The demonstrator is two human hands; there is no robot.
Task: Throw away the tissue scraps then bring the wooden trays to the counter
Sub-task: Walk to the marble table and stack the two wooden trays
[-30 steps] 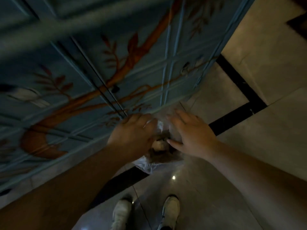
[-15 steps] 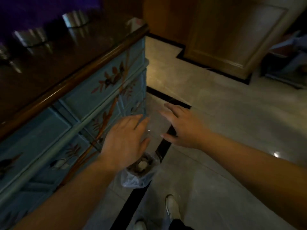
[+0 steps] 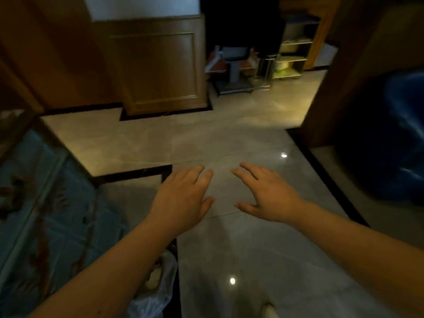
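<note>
Both hands are held out flat over the grey tiled floor, palms down and empty. My left hand has its fingers loosely together; my right hand has its fingers spread. A small bin lined with a clear plastic bag stands on the floor below my left forearm, with pale scraps inside it. The forearm hides part of the bin. No wooden tray is in view.
A blue painted cabinet runs along the left. Wood-panelled walls stand ahead, with an opening to a room holding a shelf cart. A dark blue bulky object sits at the right. A shoe tip shows below.
My view has lifted from the bin and cabinet front toward the room ahead. Both hands have come away from the bin's bag and now hover empty over the floor.
</note>
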